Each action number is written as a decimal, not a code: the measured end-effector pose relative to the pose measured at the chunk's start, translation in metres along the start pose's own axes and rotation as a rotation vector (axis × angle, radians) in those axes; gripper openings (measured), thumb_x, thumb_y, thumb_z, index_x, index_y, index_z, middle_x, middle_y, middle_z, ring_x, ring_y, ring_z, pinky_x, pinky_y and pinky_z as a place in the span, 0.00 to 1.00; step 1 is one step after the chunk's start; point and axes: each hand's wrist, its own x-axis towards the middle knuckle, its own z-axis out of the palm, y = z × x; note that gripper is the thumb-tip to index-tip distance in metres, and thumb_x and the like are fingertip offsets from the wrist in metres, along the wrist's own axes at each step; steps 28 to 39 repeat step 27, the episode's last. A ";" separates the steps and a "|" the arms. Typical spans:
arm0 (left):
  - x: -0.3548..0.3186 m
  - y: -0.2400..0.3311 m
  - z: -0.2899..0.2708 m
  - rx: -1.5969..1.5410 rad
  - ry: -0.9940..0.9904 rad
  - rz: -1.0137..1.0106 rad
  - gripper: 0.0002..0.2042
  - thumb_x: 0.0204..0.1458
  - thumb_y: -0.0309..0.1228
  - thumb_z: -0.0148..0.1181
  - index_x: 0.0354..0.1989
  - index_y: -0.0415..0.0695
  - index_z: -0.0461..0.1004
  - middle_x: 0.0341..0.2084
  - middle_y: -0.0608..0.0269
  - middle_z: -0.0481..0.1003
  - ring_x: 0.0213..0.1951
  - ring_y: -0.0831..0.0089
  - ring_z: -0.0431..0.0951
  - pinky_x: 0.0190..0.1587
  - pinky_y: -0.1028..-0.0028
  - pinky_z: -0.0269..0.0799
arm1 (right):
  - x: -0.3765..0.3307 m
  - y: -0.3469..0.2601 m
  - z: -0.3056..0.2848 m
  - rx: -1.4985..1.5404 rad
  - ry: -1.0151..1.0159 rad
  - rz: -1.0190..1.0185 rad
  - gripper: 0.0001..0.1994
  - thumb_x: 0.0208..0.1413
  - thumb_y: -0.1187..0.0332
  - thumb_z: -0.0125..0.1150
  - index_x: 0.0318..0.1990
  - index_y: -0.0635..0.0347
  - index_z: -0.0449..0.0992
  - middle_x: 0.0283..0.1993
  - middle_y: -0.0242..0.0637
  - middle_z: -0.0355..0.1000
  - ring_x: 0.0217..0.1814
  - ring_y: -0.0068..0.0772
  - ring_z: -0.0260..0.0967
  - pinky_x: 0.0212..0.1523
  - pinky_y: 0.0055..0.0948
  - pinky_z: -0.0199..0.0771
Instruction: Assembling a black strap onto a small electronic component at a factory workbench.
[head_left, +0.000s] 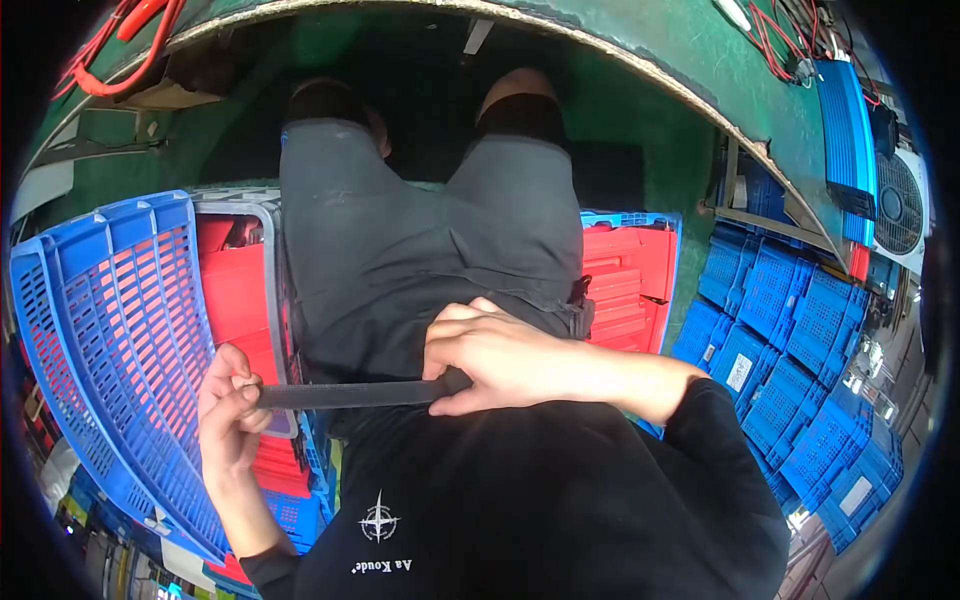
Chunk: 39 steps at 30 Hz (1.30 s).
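Observation:
A flat, dark strip [340,396], like a strap, runs nearly level across my lap, close to my black shirt. My left hand [228,400] pinches its left end between thumb and fingers, beside the blue crate. At the strip's other end, my right hand [480,355] is closed around it with the fingers curled over, in front of my waist. That right end is partly hidden under the hand. Between the two hands the strip looks straight.
A blue slatted crate [125,330] leans at my left, near a grey-rimmed bin [270,240] with red parts. Another crate of red parts [630,285] sits right of my legs. Blue crates [770,350] are stacked farther right. A green worktable [680,45] curves ahead, bearing red cables [125,60].

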 end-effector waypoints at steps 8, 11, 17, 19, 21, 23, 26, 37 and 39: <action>-0.007 0.007 -0.010 -0.029 0.055 0.164 0.10 0.50 0.18 0.51 0.33 0.46 0.58 0.13 0.76 0.54 0.10 0.90 0.46 0.12 0.84 0.38 | 0.003 -0.005 0.001 0.008 0.029 0.011 0.16 0.43 0.57 0.69 0.32 0.57 0.73 0.34 0.32 0.70 0.47 0.36 0.64 0.47 0.34 0.60; -0.004 0.005 -0.017 -0.064 0.101 0.171 0.10 0.50 0.17 0.50 0.33 0.46 0.58 0.13 0.76 0.53 0.11 0.89 0.46 0.13 0.84 0.38 | 0.003 -0.005 0.002 0.024 0.035 0.028 0.16 0.44 0.56 0.69 0.32 0.57 0.73 0.34 0.32 0.70 0.47 0.36 0.64 0.47 0.34 0.60; -0.002 0.010 -0.007 0.104 0.180 0.321 0.09 0.53 0.21 0.53 0.34 0.47 0.58 0.14 0.77 0.55 0.11 0.89 0.46 0.13 0.83 0.37 | 0.007 -0.003 0.000 0.100 0.074 0.039 0.16 0.45 0.55 0.68 0.31 0.58 0.74 0.33 0.35 0.71 0.45 0.38 0.66 0.47 0.35 0.63; 0.010 0.011 -0.003 0.689 0.380 0.386 0.04 0.54 0.25 0.53 0.32 0.44 0.64 0.14 0.74 0.59 0.12 0.81 0.55 0.15 0.80 0.51 | 0.018 0.003 -0.003 0.274 0.057 0.032 0.17 0.48 0.55 0.66 0.31 0.60 0.74 0.31 0.38 0.72 0.39 0.40 0.69 0.43 0.36 0.66; 0.028 -0.005 0.021 1.529 0.382 0.411 0.03 0.55 0.25 0.51 0.32 0.40 0.67 0.22 0.63 0.67 0.25 0.69 0.69 0.29 0.69 0.66 | 0.025 0.016 -0.002 0.584 -0.034 0.221 0.18 0.55 0.53 0.61 0.29 0.62 0.73 0.28 0.32 0.73 0.31 0.23 0.68 0.32 0.27 0.65; 0.036 -0.026 0.016 1.931 0.216 0.344 0.07 0.54 0.25 0.50 0.39 0.37 0.70 0.33 0.54 0.73 0.41 0.55 0.73 0.47 0.59 0.66 | 0.032 0.022 -0.005 0.584 -0.059 0.366 0.20 0.57 0.51 0.59 0.29 0.61 0.73 0.23 0.28 0.69 0.26 0.17 0.63 0.29 0.24 0.63; 0.037 -0.040 0.055 1.627 0.131 0.664 0.15 0.54 0.27 0.52 0.51 0.41 0.70 0.55 0.46 0.65 0.59 0.51 0.63 0.62 0.59 0.54 | 0.039 0.032 0.003 0.602 -0.026 0.371 0.20 0.58 0.50 0.58 0.28 0.60 0.73 0.22 0.27 0.67 0.27 0.16 0.60 0.29 0.23 0.61; 0.036 -0.039 0.057 1.635 0.123 0.660 0.15 0.54 0.27 0.52 0.51 0.41 0.70 0.55 0.46 0.65 0.59 0.51 0.63 0.62 0.59 0.54 | 0.040 0.034 0.007 0.630 -0.003 0.372 0.20 0.58 0.50 0.57 0.28 0.59 0.73 0.22 0.27 0.68 0.27 0.16 0.60 0.28 0.23 0.61; 0.036 -0.039 0.057 1.635 0.123 0.660 0.15 0.54 0.27 0.52 0.51 0.41 0.70 0.55 0.46 0.65 0.59 0.51 0.63 0.62 0.59 0.54 | 0.040 0.034 0.007 0.630 -0.003 0.372 0.20 0.58 0.50 0.57 0.28 0.59 0.73 0.22 0.27 0.68 0.27 0.16 0.60 0.28 0.23 0.61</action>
